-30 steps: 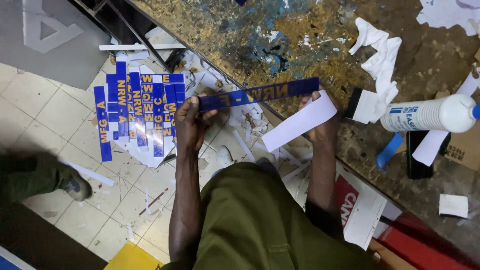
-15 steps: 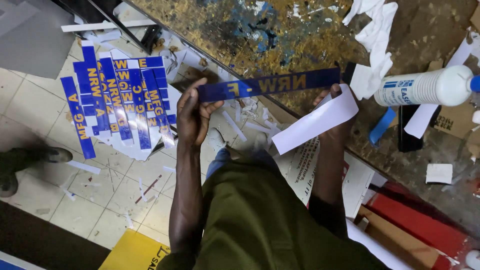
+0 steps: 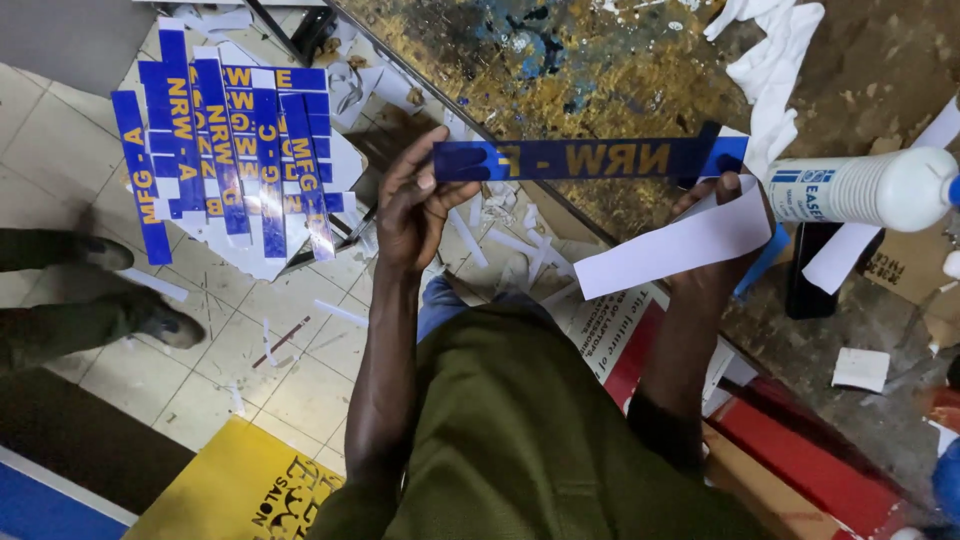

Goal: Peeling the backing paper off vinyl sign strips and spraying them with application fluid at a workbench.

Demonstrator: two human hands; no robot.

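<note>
Raised slightly since a moment ago, your one blue strip (image 3: 585, 158) now spans the middle of the frame.
Your left hand (image 3: 415, 205) pinches its left end, your right hand (image 3: 720, 235) pinches the right end with one white backing strip (image 3: 672, 248) curling below. About ten blue strips (image 3: 225, 150) lie at upper left; one white bottle (image 3: 865, 188) lies at right.

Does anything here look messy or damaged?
Yes. White paper scraps litter the tiled floor, and the worktop is blotched with blue and yellow paint. The blue strip itself looks intact.
</note>
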